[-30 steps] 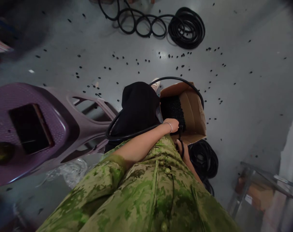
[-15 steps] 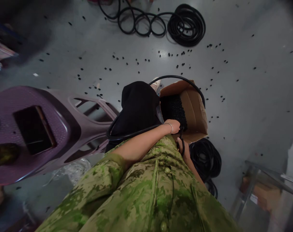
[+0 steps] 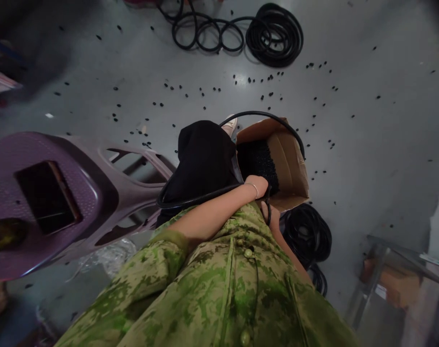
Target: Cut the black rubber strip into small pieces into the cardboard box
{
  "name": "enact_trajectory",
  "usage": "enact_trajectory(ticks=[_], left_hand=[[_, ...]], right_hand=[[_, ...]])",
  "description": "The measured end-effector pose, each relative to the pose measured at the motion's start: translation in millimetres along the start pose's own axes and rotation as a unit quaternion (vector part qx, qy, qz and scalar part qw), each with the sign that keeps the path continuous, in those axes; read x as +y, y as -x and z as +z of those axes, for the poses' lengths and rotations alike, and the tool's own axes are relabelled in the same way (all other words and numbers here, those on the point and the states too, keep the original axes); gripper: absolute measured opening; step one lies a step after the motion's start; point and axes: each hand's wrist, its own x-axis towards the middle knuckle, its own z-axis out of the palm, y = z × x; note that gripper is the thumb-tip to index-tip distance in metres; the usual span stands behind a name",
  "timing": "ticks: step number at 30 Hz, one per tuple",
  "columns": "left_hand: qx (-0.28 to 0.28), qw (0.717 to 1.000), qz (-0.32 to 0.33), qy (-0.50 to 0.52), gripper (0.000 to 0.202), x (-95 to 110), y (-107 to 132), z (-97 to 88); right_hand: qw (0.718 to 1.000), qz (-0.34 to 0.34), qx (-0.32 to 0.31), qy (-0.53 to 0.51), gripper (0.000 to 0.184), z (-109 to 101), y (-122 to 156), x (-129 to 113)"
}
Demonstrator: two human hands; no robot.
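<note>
A black corrugated hose (image 3: 277,121) loops from my lap out over an open cardboard box (image 3: 290,166) and back across my black trouser leg (image 3: 203,159). My left hand (image 3: 259,184), with a bracelet at the wrist, is closed on the hose at the box's near edge. My right hand (image 3: 272,216) sits just below it, close to my green camouflage shirt, and grips the hose too. The box holds a heap of small black pieces (image 3: 257,161). Most of both hands' fingers are hidden.
A purple plastic chair (image 3: 60,193) stands at my left. Coils of black hose (image 3: 273,33) lie on the grey floor ahead and another coil (image 3: 308,236) by my right side. Small black bits are scattered over the floor. A metal frame (image 3: 393,270) stands at lower right.
Both hands have stayed on the hose at the box edge; my right hand has shifted slightly up toward the left one. The view has drifted a little.
</note>
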Motion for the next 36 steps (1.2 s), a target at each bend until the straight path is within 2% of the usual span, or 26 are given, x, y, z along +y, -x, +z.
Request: enact_trajectory(ticks=[3,6,12,17,27,30,36], left_hand=[[0.034,0.999,-0.02,-0.031,0.034,8.3,14.4,-0.9],[0.057,0.998,-0.024,-0.024,0.035,7.7,22.5,-2.3],[0.023,0.999,-0.018,-0.014,0.034,-9.4,6.2,0.3],[0.004,1.0,-0.016,-0.025,0.034,-11.5,-1.5,2.4],[0.04,0.998,-0.039,0.036,0.032,-15.1,1.7,-6.2],[0.043,0.997,-0.038,0.043,0.031,-15.1,3.5,-8.2],[0.039,0.998,-0.022,0.047,0.031,-14.9,4.6,-7.4]], right_hand=[[1.0,-0.002,-0.005,-0.006,0.056,1.7,-1.5,3.6],[1.0,-0.005,-0.005,-0.013,0.056,1.5,-1.5,5.8],[1.0,0.025,0.0,0.009,0.052,2.2,-2.1,5.8],[0.999,0.026,0.013,0.041,0.05,2.0,-1.1,2.6],[0.988,0.053,-0.035,-0.14,0.062,-13.0,12.1,-5.8],[0.988,0.063,-0.045,-0.133,0.061,-15.2,13.2,-6.6],[0.994,0.02,-0.045,-0.093,0.063,-16.6,12.7,-8.8]])
